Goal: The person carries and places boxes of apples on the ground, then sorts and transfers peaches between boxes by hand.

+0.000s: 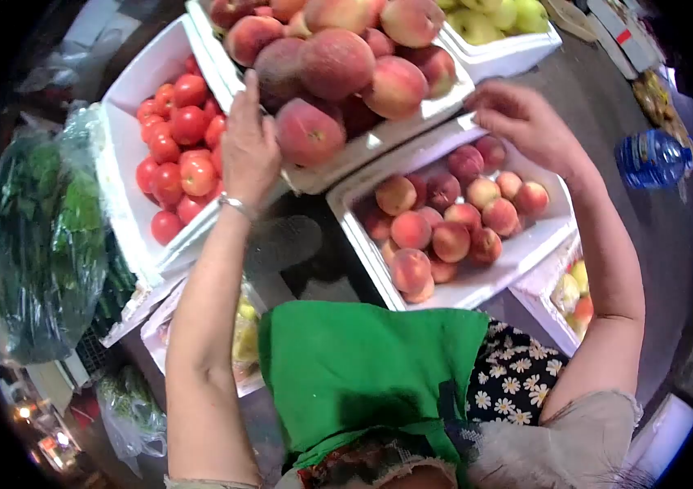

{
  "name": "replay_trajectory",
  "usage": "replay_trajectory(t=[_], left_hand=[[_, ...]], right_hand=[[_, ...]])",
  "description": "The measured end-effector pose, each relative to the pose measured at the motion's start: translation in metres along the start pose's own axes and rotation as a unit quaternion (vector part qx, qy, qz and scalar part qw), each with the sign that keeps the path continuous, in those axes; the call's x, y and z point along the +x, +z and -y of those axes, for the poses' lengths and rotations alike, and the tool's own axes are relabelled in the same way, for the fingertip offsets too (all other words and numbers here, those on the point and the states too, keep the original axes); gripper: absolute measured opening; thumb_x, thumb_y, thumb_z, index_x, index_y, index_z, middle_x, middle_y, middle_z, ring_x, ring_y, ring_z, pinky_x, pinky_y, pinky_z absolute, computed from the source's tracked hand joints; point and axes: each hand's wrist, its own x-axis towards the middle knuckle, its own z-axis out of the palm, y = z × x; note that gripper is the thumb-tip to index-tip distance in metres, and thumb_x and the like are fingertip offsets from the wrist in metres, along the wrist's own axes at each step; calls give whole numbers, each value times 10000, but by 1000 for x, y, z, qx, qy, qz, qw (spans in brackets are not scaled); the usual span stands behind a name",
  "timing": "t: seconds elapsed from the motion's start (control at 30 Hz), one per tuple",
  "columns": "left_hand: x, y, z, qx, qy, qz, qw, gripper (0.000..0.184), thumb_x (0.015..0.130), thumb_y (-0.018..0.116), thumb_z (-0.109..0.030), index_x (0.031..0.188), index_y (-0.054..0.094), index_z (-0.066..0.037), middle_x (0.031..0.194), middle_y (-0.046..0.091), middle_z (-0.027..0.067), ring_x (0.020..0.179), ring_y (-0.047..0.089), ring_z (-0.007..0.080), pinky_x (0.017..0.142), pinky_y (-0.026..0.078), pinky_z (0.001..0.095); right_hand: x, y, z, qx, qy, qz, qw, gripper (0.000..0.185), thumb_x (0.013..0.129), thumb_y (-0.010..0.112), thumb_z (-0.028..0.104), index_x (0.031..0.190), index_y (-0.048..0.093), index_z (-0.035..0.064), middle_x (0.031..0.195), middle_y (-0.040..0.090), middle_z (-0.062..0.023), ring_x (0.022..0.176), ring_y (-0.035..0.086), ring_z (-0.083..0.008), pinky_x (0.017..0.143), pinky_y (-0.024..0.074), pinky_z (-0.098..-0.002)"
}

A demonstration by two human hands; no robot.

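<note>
My left hand (250, 151) lies along the near-left side of a white foam box (379, 145) heaped with large peaches (336, 63). Its fingers are stretched out, with the thumb beside the nearest peach. At the box's right corner is my right hand (517, 122), its fingers loosely bent and nothing visible in them; whether they touch the rim I cannot tell. Just below, a second foam box (517, 265) holds smaller peaches (451, 241). Left of my left hand stands a foam box (122, 159) of red tomatoes (189, 124).
Green fruit (481, 20) fills a box at the top right. Bagged leafy greens (41, 236) lie at far left. A blue-wrapped bottle pack (652, 159) stands at right. Below, further boxes hold wrapped fruit (246, 334) and yellow-red fruit (573, 293). My green apron (371, 367) is close beneath.
</note>
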Motion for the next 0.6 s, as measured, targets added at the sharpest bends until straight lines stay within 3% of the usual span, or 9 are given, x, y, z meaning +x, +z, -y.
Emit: replay_trajectory(t=[0.03,0.1,0.17,0.23,0.3,0.37,0.5,0.57,0.6], left_hand=[[0,0,0,4,0,5,1000,630,886,494,-72,1488,306,-91,1315,514,255,1219,491,415,1034,396,462],[0,4,5,0,9,7,1000,599,906,485,-90,1481,317,-83,1342,509,232,1228,491,401,1044,387,453],[0,5,7,1,19,4,1000,593,929,479,-115,1493,295,-103,1375,491,210,1233,500,379,1046,396,429],[-2,1,-2,-58,-46,44,996,593,936,476,-126,1497,287,-97,1397,482,195,1248,502,356,1045,405,398],[-1,2,2,-65,-41,43,996,587,938,473,-126,1496,293,-98,1403,480,191,1251,503,348,1045,406,386],[-1,5,4,-71,-37,37,996,581,941,470,-127,1495,299,-99,1409,477,187,1255,503,340,1045,407,375],[-3,3,9,-39,-10,11,999,570,929,482,-104,1482,347,-128,1392,490,201,1238,515,348,1037,409,378],[-3,1,5,-52,-20,14,998,599,913,497,-76,1487,333,-134,1338,518,209,1185,541,359,999,434,392],[-2,-1,2,-62,-26,17,998,616,906,501,-62,1491,324,-139,1301,530,211,1149,553,361,978,443,401]], right_hand=[[-18,0,-32,6,96,66,993,336,883,680,226,1117,613,-6,964,656,-69,922,613,-163,810,499,-296],[-45,10,-95,-230,103,79,965,487,789,737,319,1173,599,52,996,659,-183,962,650,-311,864,502,-370],[-67,35,-123,-319,156,90,930,667,712,778,362,1276,539,100,1106,608,-225,1051,600,-397,897,487,-415],[-78,58,-172,-287,125,66,947,757,674,795,341,1331,489,123,1206,543,-232,1093,571,-391,899,487,-426],[-76,71,-169,-299,141,72,941,734,663,796,301,1310,491,134,1238,512,-246,1109,561,-384,899,490,-440],[-69,77,-172,-366,169,109,909,858,680,791,252,1426,378,163,1235,503,-230,1081,565,-386,903,476,-433],[-74,80,-153,-290,220,36,931,695,668,815,200,1273,482,128,1270,493,-236,1066,590,-393,888,505,-424],[-72,80,-184,-247,201,56,946,731,661,812,183,1302,466,119,1244,532,-222,1070,597,-375,880,505,-417],[-68,67,-183,-144,198,83,966,730,656,802,182,1295,467,69,1168,583,-219,1052,608,-359,867,502,-401]])
